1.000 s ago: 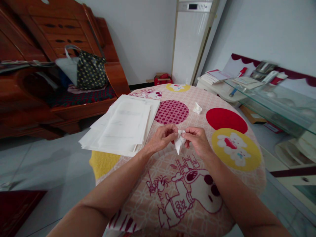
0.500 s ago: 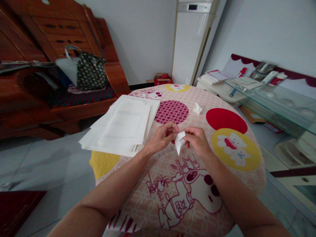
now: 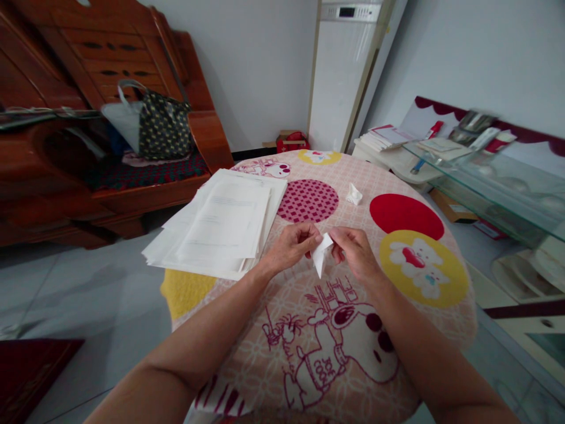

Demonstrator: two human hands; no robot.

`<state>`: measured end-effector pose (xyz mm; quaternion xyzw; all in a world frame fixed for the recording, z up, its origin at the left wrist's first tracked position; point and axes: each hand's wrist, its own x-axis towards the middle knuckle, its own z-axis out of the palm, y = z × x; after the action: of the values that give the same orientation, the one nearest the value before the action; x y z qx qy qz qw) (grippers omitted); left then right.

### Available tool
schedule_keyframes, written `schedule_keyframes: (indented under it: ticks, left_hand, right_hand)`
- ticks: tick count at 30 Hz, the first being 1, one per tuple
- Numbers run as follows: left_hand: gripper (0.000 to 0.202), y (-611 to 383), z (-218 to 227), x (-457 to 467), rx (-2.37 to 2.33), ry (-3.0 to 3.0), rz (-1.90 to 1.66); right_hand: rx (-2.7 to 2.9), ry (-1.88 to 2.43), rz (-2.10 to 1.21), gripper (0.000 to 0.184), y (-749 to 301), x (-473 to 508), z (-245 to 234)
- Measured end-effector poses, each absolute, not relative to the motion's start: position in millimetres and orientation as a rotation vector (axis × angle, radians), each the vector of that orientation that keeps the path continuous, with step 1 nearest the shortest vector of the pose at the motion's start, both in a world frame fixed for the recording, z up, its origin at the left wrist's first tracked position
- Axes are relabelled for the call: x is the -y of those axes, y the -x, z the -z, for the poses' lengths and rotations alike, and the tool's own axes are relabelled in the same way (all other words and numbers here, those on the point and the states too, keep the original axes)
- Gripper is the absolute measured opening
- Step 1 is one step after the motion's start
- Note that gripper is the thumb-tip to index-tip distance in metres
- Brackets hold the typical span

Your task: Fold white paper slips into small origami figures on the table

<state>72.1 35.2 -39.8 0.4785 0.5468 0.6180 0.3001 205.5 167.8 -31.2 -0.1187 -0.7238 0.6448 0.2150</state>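
Observation:
A small piece of folded white paper (image 3: 321, 259) is held above the patterned tablecloth, its pointed end hanging down. My left hand (image 3: 295, 244) pinches its left side between thumb and fingers. At its upper right corner, the thumb and forefinger of my right hand (image 3: 353, 248) are closed on the paper. Beyond my hands, a second small folded white paper piece (image 3: 354, 195) lies on the cloth. To the left rests a stack of white paper sheets (image 3: 216, 221), some with faint print.
The round table wears a pink cloth (image 3: 265, 306) with cartoon figures. At the right stands a glass-topped shelf (image 3: 498, 188) with papers and a metal pot. A wooden bench (image 3: 212, 141) with a dark patterned bag (image 3: 163, 126) is at the left; a tall white cabinet unit (image 3: 339, 76) stands behind.
My left fingers have shifted slightly on the folded paper, and my right fingers have moved a little at its upper corner. The second folded piece and the paper stack stay put.

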Motion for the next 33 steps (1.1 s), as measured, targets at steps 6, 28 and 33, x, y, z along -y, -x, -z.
schedule_keyframes:
  ticks: [6,28,33]
  left_hand:
    - [0.038,-73,40,-35,-1.445,-1.269,-1.605]
    - [0.028,-53,33,-28,-1.349,-0.903,-1.854]
    - [0.018,-60,31,-26,-1.715,-1.265,-1.613]
  right_hand:
    - [1.987,0.330,-1.829,0.032,-207,-167,25]
    - [2.064,0.508,-1.658,0.019,-209,-191,29]
    - [2.125,0.389,-1.344,0.038,-210,-177,29]
